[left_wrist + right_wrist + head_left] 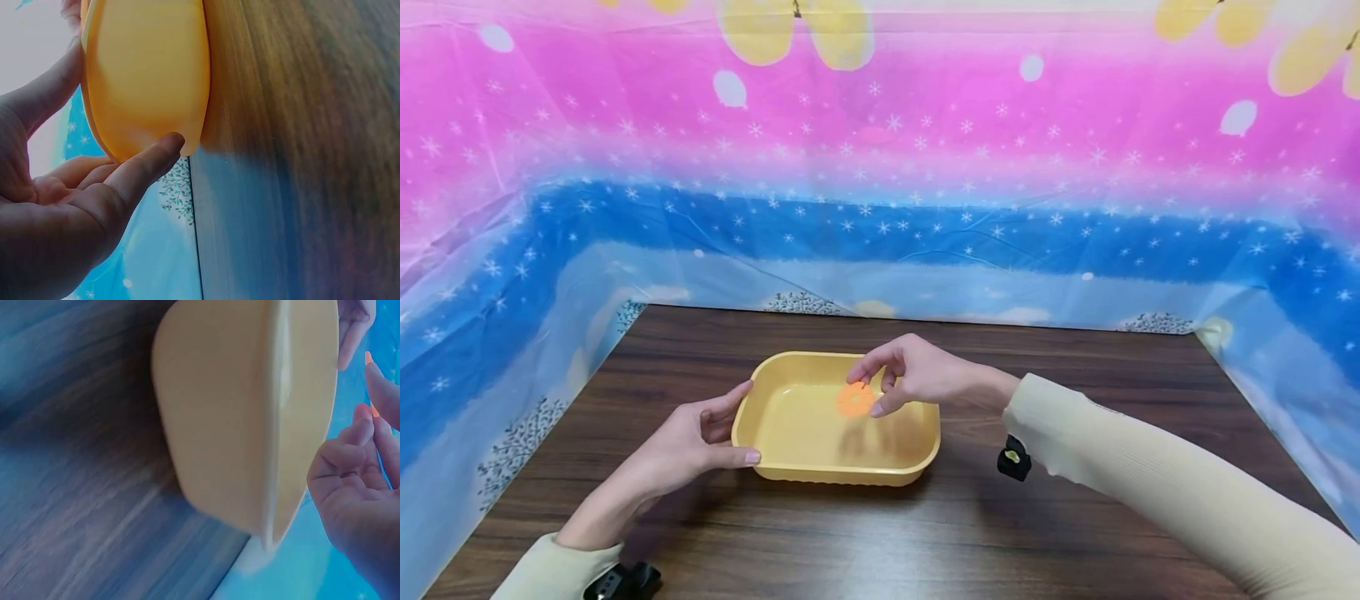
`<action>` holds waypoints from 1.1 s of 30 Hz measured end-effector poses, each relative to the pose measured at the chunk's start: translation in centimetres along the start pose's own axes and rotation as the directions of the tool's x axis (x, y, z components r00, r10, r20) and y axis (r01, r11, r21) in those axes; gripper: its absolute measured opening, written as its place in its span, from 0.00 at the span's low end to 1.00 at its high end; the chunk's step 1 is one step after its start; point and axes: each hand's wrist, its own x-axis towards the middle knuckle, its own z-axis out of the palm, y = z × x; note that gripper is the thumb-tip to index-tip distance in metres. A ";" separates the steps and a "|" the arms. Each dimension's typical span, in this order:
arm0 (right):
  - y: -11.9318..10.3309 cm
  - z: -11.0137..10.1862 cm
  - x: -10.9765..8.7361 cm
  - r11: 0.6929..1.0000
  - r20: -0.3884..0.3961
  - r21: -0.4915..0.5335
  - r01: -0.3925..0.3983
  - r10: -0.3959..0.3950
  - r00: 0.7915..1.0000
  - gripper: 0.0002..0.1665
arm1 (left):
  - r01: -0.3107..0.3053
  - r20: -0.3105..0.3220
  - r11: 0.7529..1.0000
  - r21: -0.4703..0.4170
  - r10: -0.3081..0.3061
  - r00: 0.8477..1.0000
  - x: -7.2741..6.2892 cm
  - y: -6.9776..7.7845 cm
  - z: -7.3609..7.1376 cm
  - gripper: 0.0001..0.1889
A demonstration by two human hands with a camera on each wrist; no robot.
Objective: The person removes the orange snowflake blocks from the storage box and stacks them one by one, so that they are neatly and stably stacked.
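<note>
A yellow rectangular basin [835, 477] with rounded corners sits on the table. My left hand [681, 450] grips its left end, with the thumb at the near rim and the fingers along the outer wall. In the left wrist view, fingers [147, 165] press on the basin's outside wall [150, 75]. My right hand [917, 372] pinches a flat orange notched disc [854, 400] between thumb and fingers, held over the basin's inside. In the right wrist view, the disc [374, 410] shows only as thin orange slivers near the fingertips.
The dark wood-grain table [1037, 517] extends around the basin on every side. A pink and blue patterned cloth [925, 167] hangs along the table's back and sides. Each wrist wears a small black device [1013, 458].
</note>
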 end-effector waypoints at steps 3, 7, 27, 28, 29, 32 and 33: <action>0.3 -0.4 -0.8 1.000 -0.037 -0.022 0.002 -0.003 0.999 0.26 | -0.002 -0.001 1.000 0.004 0.002 1.000 -0.1 0.1 0.0 0.50; 0.6 -1.0 -1.9 1.000 -0.075 -0.016 -0.009 0.007 0.997 0.26 | 0.000 0.002 1.000 0.002 0.000 1.000 -0.1 0.2 0.0 0.50; 3.9 -3.7 -6.7 0.998 -0.261 -0.042 -0.043 0.031 0.965 0.25 | 0.001 0.006 1.000 0.015 -0.001 1.000 0.0 0.0 -0.1 0.50; 4.0 -3.9 -6.9 0.998 -0.270 -0.046 -0.052 0.038 0.962 0.25 | 0.001 0.006 1.000 0.016 -0.001 1.000 0.0 0.0 0.0 0.50; 4.2 -4.1 -7.2 0.997 -0.278 -0.049 -0.060 0.044 0.960 0.24 | 0.000 0.007 1.000 0.017 0.000 1.000 0.0 0.0 0.0 0.50; 4.8 -4.6 -8.1 0.994 -0.307 -0.055 -0.090 0.069 0.949 0.24 | 0.000 0.005 1.000 0.015 0.000 1.000 0.0 0.0 0.1 0.50; 5.0 -4.8 -8.5 0.993 -0.318 -0.059 -0.103 0.080 0.945 0.24 | 0.000 0.006 1.000 0.015 0.000 1.000 0.0 0.0 0.1 0.50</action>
